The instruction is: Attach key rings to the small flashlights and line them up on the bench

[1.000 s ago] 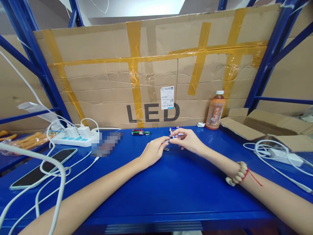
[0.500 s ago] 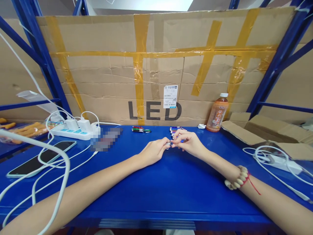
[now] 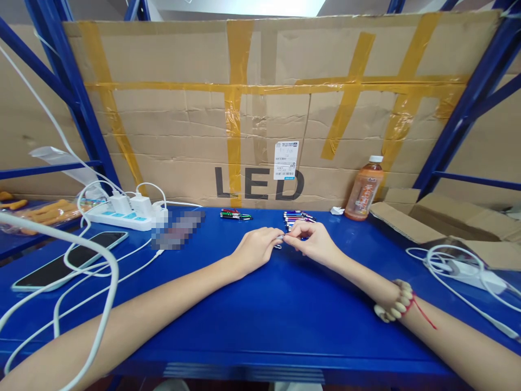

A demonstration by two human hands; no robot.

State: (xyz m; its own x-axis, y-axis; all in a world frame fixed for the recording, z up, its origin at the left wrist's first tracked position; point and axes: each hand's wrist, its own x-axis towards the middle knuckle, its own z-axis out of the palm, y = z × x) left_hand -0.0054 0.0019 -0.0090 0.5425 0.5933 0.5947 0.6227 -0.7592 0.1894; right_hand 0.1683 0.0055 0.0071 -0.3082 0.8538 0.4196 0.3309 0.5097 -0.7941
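Observation:
My left hand [image 3: 254, 251] is closed around a small silver tube [image 3: 280, 237] that looks like a keychain flashlight, most of it hidden by the fingers. A metal clip [image 3: 278, 247] hangs just below it. At the tube's right end, my right hand [image 3: 311, 241] pinches with thumb and forefinger; what lies between those fingertips is too small to make out. Just behind the right hand lies a row of several similar coloured tubes [image 3: 293, 216], partly covered. Farther left, a red tube [image 3: 230, 210] and a green tube [image 3: 236, 216] lie side by side.
A power strip [image 3: 118, 218] with chargers, white cables [image 3: 109, 293] and a phone [image 3: 69, 260] occupy the left. On the right are an orange drink bottle [image 3: 363, 190], crumpled tissue [image 3: 337, 210], an open carton [image 3: 399, 225] and a white adapter [image 3: 476, 277]. A large cardboard sheet [image 3: 183, 136] stands behind.
My left fingers have flattened over the tube, covering more of it. My right hand has shifted slightly down, uncovering more of the row behind, and still pinches at the tube's end.

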